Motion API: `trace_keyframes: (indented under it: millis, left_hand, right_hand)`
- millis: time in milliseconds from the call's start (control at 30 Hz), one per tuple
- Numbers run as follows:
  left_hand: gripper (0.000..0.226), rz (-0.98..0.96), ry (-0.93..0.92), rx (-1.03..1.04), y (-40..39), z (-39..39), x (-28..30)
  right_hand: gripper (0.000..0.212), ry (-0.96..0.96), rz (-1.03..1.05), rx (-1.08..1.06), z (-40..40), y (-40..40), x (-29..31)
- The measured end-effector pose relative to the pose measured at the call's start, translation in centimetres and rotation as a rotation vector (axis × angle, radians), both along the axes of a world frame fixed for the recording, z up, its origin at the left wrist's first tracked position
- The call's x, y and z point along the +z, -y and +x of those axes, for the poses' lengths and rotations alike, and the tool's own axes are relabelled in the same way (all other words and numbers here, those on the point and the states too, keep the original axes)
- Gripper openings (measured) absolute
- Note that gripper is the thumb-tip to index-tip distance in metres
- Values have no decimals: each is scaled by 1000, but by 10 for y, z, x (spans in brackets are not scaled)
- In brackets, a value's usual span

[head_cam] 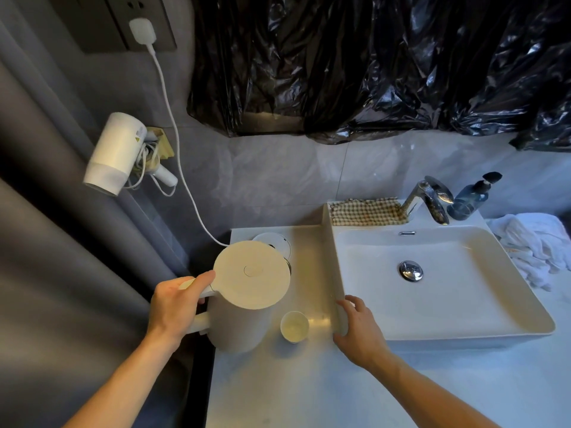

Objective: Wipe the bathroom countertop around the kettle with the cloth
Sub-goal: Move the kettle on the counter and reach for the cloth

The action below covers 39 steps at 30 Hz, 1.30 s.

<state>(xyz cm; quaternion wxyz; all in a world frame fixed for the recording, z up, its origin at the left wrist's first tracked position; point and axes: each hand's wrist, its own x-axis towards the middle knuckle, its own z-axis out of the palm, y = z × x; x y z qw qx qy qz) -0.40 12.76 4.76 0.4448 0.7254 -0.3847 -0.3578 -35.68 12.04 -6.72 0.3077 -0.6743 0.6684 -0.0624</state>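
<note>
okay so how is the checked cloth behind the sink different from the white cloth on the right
The checked cloth is brown-and-cream patterned; the white cloth is plain. The checked cloth lies spread fairly flat on the ledge at the back of the sink, left of the faucet; the white cloth sits crumpled in a heap on the countertop, right of the sink. Neither hand touches either cloth.

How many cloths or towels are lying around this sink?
2. A checkered cloth lies on the sink's back ledge, left of the faucet. A crumpled white towel sits on the countertop right of the sink. Others could lie outside the view.
</note>
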Motion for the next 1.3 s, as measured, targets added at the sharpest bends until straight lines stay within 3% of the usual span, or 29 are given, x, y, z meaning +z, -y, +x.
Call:
trace_keyframes:
  millis: [167,333,567,767,933,1300]
  left_hand:
    - [36,-60,-189,120,27,-10,0]
    - [23,-87,-290,167,64,-24,-5]
    - [26,-97,-326,221,115,-38,-20]
    - [42,-53,-306,232,150,-45,-36]
    - [30,-15,-310,253,170,-46,-53]
    - [27,50,-318,266,194,-54,-72]
  right_hand:
    - [78,44,-46,0,14,26,14]
    - [80,48,-55,-2,22,58,27]
    - [82,13,-16,9,26,95,27]
    - [79,1,19,1,28,118,20]
    - [77,-33,51,-5,24,129,11]
    - [73,-73,54,32,23,123,-12]
